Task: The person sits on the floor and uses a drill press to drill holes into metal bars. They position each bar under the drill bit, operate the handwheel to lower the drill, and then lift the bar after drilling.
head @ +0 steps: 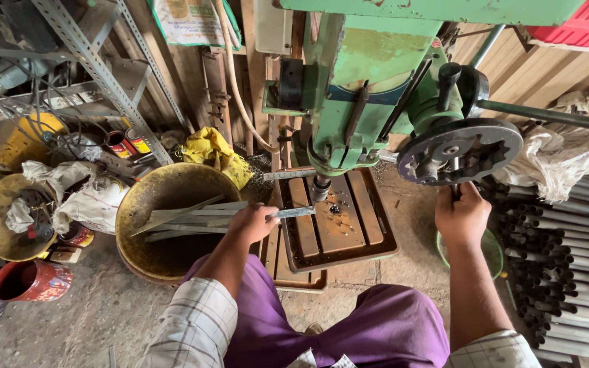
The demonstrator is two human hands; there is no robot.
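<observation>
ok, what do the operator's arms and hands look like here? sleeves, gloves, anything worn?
Both hands are bare: no gloves, and no rings or watch that I can make out on the left hand or right hand. Forearms are uncovered. Short sleeves in a pale checked fabric with thin dark lines end near the elbows: left sleeve, right sleeve. Purple cloth covers the lap below.

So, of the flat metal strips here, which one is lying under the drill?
The metal strip gripped by the left hand: its end lies on the slotted drill table below the spindle. The other strips lie across the big round basin.
</observation>
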